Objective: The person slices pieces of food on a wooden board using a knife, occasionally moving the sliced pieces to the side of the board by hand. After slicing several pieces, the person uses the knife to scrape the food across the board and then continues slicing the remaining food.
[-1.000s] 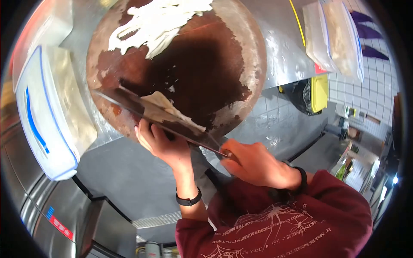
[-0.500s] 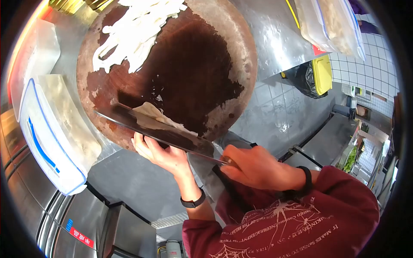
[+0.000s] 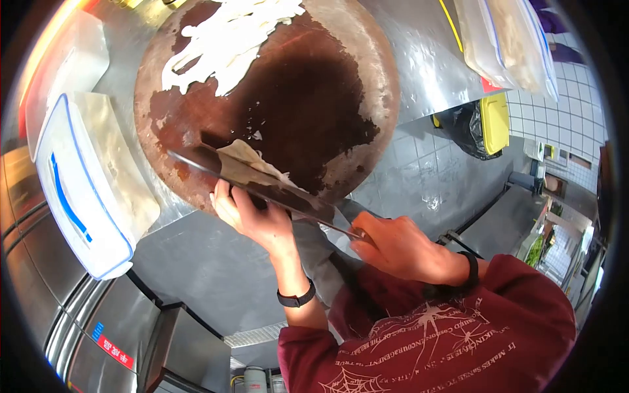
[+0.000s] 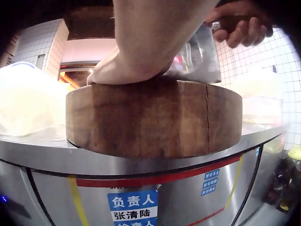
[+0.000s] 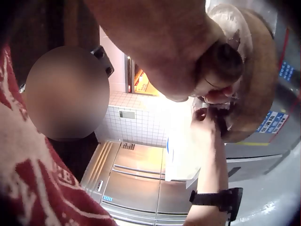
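Note:
My right hand (image 3: 403, 247) grips the handle of a wide cleaver (image 3: 308, 205), whose blade slants across the near edge of a round wooden chopping block (image 3: 377, 78). Along the far side of the blade lies a pale, thin flat piece of food (image 3: 246, 155). My left hand (image 3: 259, 219) rests at the block's near edge, fingers reaching in close behind the blade; its fingertips are partly hidden. In the left wrist view the cleaver blade (image 4: 200, 59) stands on the block's top. A heap of white strips (image 3: 229, 52) lies at the block's far side.
A blue-edged clear plastic tub (image 3: 85, 190) stands left of the block, another clear tub (image 3: 69, 78) behind it. More tubs (image 3: 498, 46) stand at the right on the steel counter (image 3: 429, 72). A yellow-lidded bin (image 3: 495, 124) with a black bag is on the floor.
The head view has shifted a little. Both hands and the cleaver keep nearly the same place at the block's near edge, and the pale piece still lies along the blade.

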### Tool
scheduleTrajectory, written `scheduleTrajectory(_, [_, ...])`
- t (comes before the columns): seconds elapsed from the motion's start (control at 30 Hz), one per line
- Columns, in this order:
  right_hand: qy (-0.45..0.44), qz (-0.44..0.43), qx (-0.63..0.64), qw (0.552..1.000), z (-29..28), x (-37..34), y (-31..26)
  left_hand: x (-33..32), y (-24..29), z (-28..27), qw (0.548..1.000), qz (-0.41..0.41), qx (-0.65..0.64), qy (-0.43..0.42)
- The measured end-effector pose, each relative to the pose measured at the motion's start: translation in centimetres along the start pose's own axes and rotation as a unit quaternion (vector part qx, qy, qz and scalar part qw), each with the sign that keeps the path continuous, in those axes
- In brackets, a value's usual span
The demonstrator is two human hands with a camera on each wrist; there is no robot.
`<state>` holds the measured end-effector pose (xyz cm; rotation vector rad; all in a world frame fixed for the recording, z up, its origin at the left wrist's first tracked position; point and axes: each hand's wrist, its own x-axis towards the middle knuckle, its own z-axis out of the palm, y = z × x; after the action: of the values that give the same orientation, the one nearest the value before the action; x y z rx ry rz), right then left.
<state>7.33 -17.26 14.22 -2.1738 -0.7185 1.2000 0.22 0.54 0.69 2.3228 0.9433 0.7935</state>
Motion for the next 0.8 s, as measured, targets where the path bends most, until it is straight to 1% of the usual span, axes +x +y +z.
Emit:
scheduleTrajectory(0.03, [0.019,-0.016,0.005,1.000,0.2,0.8,-0.4,-0.1,-0.1,0.1,1.000,-0.004,-0.010,0.000])
scheduleTrajectory(0.07, [0.016,-0.022,0.004,1.000,0.4,2.1,-0.9,-0.1,-0.2,0.2,1.000,-0.005,-0.005,0.005])
scheduleTrajectory(0.13, [0.057,-0.081,0.011,0.995,0.9,4.7,-1.9,-0.1,-0.4,0.2,1.000,0.014,0.014,0.008])
scheduleTrajectory(0.17, [0.054,-0.086,0.012,0.995,1.0,5.3,-1.9,-0.2,-0.3,0.2,1.000,-0.004,0.012,0.002])
scheduleTrajectory(0.27, [0.054,-0.103,0.002,0.993,0.8,5.6,-2.4,0.3,0.1,0.1,1.000,-0.009,0.016,0.010])
scheduleTrajectory(0.33, [0.034,-0.031,-0.025,0.999,0.3,2.7,-1.4,0.3,0.5,0.1,0.999,-0.034,-0.005,0.025])
scheduleTrajectory(0.37, [0.024,-0.034,-0.034,0.999,0.0,1.3,-0.9,0.4,0.6,0.1,0.999,-0.025,0.005,0.023])
scheduleTrajectory(0.43, [0.005,0.021,-0.041,0.999,-0.6,-0.6,-0.1,0.5,0.7,0.0,0.999,-0.025,0.003,0.021])
scheduleTrajectory(0.47, [-0.007,0.017,-0.053,0.998,-0.6,-0.3,-0.2,0.4,0.6,0.0,0.999,-0.040,0.006,0.030])
scheduleTrajectory(0.53, [0.020,0.022,-0.029,0.999,0.3,1.0,-0.7,0.6,0.4,0.2,0.999,-0.025,0.005,0.044])
scheduleTrajectory(0.57, [0.007,0.042,-0.038,0.998,0.1,2.1,-1.7,0.8,0.5,0.2,0.999,-0.020,0.009,0.048])
scheduleTrajectory(0.6, [0.004,0.040,-0.041,0.998,0.0,3.1,-2.2,0.9,0.6,0.1,0.998,-0.023,0.010,0.051])
scheduleTrajectory(0.67, [0.024,-0.012,-0.013,1.000,0.0,3.7,-2.6,0.9,0.9,-0.2,0.999,-0.027,-0.001,0.031])
scheduleTrajectory(0.7, [0.023,-0.012,-0.016,1.000,-0.1,3.3,-2.4,0.9,0.9,-0.1,0.999,-0.028,-0.002,0.032])
scheduleTrajectory(0.77, [0.021,0.037,-0.032,0.999,-0.1,1.7,-1.4,0.8,0.7,0.1,0.998,-0.032,-0.012,0.043])
scheduleTrajectory(0.8, [0.021,0.037,-0.035,0.998,0.0,0.7,-0.6,0.7,0.6,0.0,0.998,-0.034,-0.014,0.044])
